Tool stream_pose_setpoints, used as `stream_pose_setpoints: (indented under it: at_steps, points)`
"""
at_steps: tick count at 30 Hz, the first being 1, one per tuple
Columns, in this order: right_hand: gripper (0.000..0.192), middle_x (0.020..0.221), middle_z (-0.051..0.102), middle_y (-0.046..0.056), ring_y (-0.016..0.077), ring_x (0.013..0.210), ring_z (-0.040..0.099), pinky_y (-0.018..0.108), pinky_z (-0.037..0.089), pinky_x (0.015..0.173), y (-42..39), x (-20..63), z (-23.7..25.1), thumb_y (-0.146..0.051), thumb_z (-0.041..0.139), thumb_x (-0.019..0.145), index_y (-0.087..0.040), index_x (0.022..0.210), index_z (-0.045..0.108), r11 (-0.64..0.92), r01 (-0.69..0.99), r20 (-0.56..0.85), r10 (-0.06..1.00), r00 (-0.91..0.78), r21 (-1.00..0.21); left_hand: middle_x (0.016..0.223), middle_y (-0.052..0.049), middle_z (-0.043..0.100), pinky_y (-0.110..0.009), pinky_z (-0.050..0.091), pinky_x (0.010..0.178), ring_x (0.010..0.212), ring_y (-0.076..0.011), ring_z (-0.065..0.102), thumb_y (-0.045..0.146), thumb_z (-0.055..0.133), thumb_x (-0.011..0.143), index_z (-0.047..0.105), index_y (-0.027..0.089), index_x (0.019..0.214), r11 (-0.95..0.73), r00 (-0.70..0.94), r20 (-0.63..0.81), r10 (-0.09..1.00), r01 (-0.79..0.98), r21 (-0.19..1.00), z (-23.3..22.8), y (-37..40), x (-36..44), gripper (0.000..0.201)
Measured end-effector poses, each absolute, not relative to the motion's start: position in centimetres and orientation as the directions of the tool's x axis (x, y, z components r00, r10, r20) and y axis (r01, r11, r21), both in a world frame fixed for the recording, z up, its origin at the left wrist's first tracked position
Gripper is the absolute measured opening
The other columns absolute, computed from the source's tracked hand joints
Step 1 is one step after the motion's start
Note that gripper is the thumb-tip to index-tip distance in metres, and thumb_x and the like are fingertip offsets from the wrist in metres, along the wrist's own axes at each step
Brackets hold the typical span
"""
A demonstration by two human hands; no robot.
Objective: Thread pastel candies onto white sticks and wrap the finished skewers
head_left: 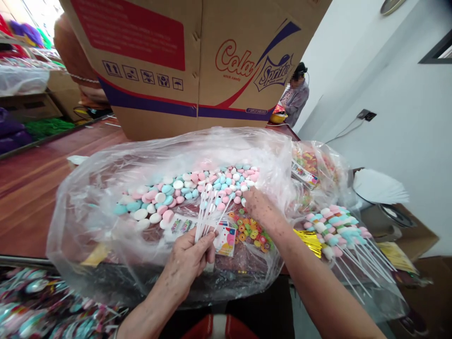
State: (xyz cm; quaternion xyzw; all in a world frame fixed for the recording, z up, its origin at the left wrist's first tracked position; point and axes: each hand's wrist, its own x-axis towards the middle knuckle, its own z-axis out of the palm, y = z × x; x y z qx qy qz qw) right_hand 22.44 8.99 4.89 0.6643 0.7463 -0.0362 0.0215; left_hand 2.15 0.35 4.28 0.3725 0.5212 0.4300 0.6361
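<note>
Pinched in my left hand [194, 252] is a bunch of white candy sticks [205, 212], fanned upward over the open plastic bag. My right hand [252, 200] reaches to the right edge of a heap of pastel pink, blue and white candies [212, 181]. Its fingertips are among the candies, and whether they grip one is hidden. Below that hand lie small fruit-coloured ring candies [252, 233]. Printed cards [225, 239] rest on the plastic beside my left fingers. The clear plastic bag [95, 188] spreads around all of these.
A big Cola carton [151, 101] stands behind the bag. Finished candy skewers [335, 230] and gold twist ties [309, 241] lie to the right, near another bag of ring candies [314, 162]. Wrapped candies [38, 306] fill the lower left. A person [296, 99] is at the back.
</note>
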Motion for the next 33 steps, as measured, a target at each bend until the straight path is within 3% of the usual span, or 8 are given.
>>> stream_pose_setpoints:
  at_steps: [4,7,10,12,14,19,33]
  points:
    - [0.026,0.112,0.066,0.016,0.0271,0.102,0.061,0.034,0.046,0.082,8.8,22.1,5.3,-0.009,0.052,0.086,-0.016,0.11,0.062,0.116,0.987,-0.071,0.99,-0.125,-0.112,0.043,0.004,0.052,-0.02,0.015,0.035,0.032,-0.0061,0.029,0.044,0.07,0.075,0.056,0.019,0.057,0.336,0.112,-0.324,0.939,-0.107,0.936,3.7,0.4,1.9,0.033]
    - [0.02,0.1,0.068,0.01,0.025,0.096,0.062,0.034,0.047,0.081,8.7,22.5,4.9,-0.016,0.056,0.084,-0.019,0.102,0.062,0.04,0.928,-0.02,0.999,-0.051,-0.371,0.044,0.003,0.05,-0.021,0.018,0.039,0.037,-0.0081,0.031,0.044,0.066,0.08,0.054,0.02,0.055,0.273,0.131,-0.267,0.955,-0.028,0.962,2.8,0.7,1.5,0.037]
    - [0.021,0.095,0.069,0.002,0.0192,0.086,0.064,0.031,0.049,0.076,8.3,22.9,4.3,-0.028,0.061,0.082,-0.022,0.102,0.061,0.045,0.572,0.031,0.999,-0.034,-0.819,0.045,0.003,0.049,-0.022,0.023,0.043,0.043,-0.0107,0.036,0.044,0.062,0.085,0.052,0.02,0.054,0.19,0.15,-0.2,0.968,0.084,0.978,2.3,1.1,1.2,0.04]
    - [0.028,0.091,0.07,0.0,0.0168,0.08,0.064,0.028,0.049,0.072,7.8,22.9,4.1,-0.033,0.066,0.078,-0.022,0.104,0.063,0.033,0.277,0.018,0.998,-0.057,-0.96,0.045,0.004,0.048,-0.023,0.025,0.046,0.044,-0.0119,0.037,0.044,0.059,0.087,0.052,0.021,0.055,0.148,0.157,-0.176,0.972,0.17,0.974,2.5,1.2,1.2,0.041]
    - [0.032,0.083,0.07,-0.001,0.0154,0.072,0.064,0.027,0.049,0.067,7.1,22.7,4.2,-0.035,0.072,0.074,-0.022,0.102,0.067,-0.034,0.11,-0.039,0.998,-0.047,-0.993,0.045,0.004,0.048,-0.024,0.027,0.048,0.045,-0.0131,0.037,0.044,0.057,0.087,0.053,0.022,0.057,0.127,0.158,-0.168,0.973,0.238,0.963,2.9,1.2,1.3,0.038]
    - [0.042,0.077,0.072,-0.002,0.015,0.066,0.064,0.029,0.051,0.065,6.1,22.1,4.8,-0.038,0.082,0.063,-0.02,0.1,0.073,-0.135,-0.08,-0.137,0.99,0.021,-0.988,0.046,0.004,0.048,-0.025,0.029,0.051,0.048,-0.0154,0.041,0.044,0.056,0.084,0.054,0.022,0.06,0.103,0.167,-0.156,0.973,0.288,0.952,3.6,1.4,1.7,0.033]
    - [0.036,0.075,0.07,-0.001,0.0135,0.065,0.062,0.028,0.053,0.065,6.1,21.6,3.7,-0.04,0.085,0.06,-0.019,0.084,0.069,-0.112,-0.188,-0.127,0.989,0.07,-0.976,0.051,0.005,0.043,-0.024,0.025,0.049,0.05,-0.0144,0.037,0.048,0.052,0.086,0.053,0.022,0.063,0.111,0.212,-0.194,0.958,0.349,0.93,3.7,1.4,1.5,0.035]
